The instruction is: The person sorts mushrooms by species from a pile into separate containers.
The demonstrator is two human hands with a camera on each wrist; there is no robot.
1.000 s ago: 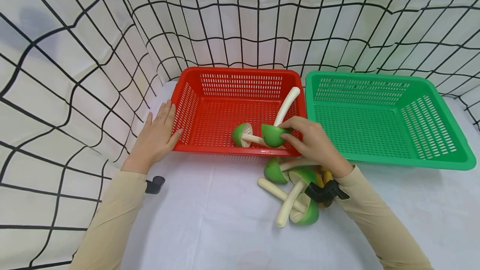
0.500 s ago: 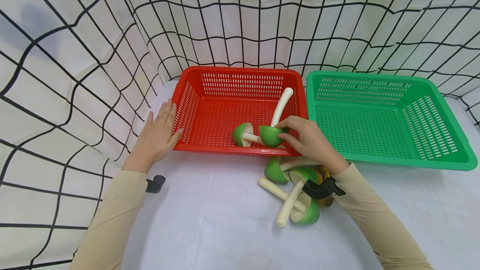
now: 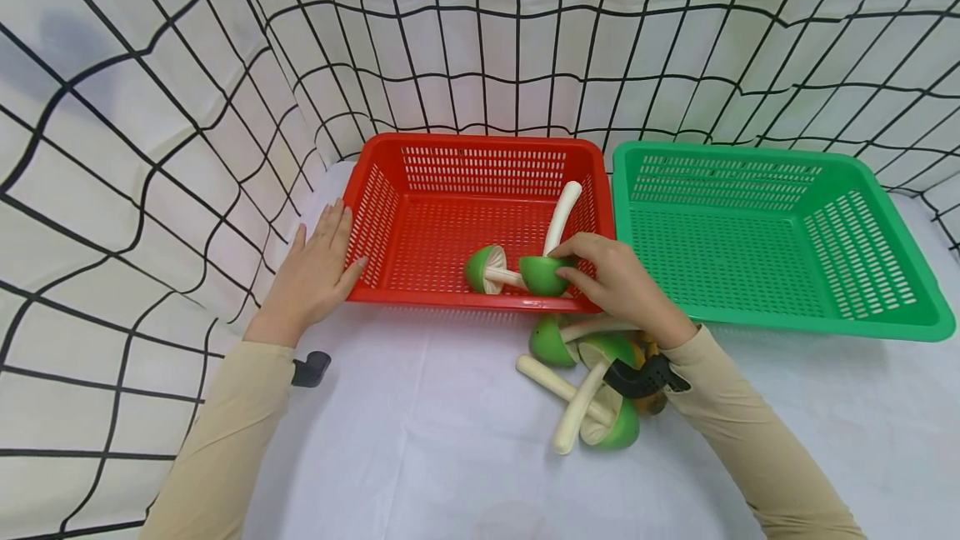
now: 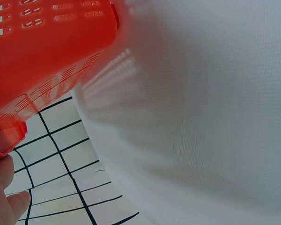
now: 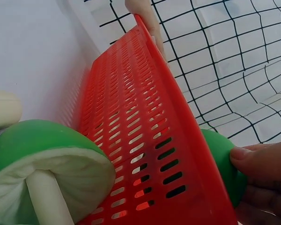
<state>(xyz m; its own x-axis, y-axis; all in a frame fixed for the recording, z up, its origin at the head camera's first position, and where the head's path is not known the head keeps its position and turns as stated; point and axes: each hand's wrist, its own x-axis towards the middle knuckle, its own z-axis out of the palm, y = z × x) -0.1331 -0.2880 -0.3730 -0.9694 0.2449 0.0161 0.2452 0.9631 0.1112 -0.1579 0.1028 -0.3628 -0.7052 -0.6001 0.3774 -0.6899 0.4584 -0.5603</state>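
In the head view my right hand pinches the green cap of a toy mushroom inside the red basket, near its front right corner. The mushroom's white stem points away from me, toward the basket's back. Beside it lies another green-capped mushroom, its stem partly hidden behind the held cap. My left hand rests on the basket's left rim with its fingers straight. The right wrist view shows my thumb pressed on the green cap beyond the basket wall.
Several green-capped mushrooms lie heaped on the white cloth before the red basket, with yellow-brown things partly under my right wrist. A green basket stands to the right. Black netting over white cloth borders the back and left.
My right hand has shifted slightly left with the mushroom. Its stem has tipped a little left and its end sits lower in the view. My left hand stays put.
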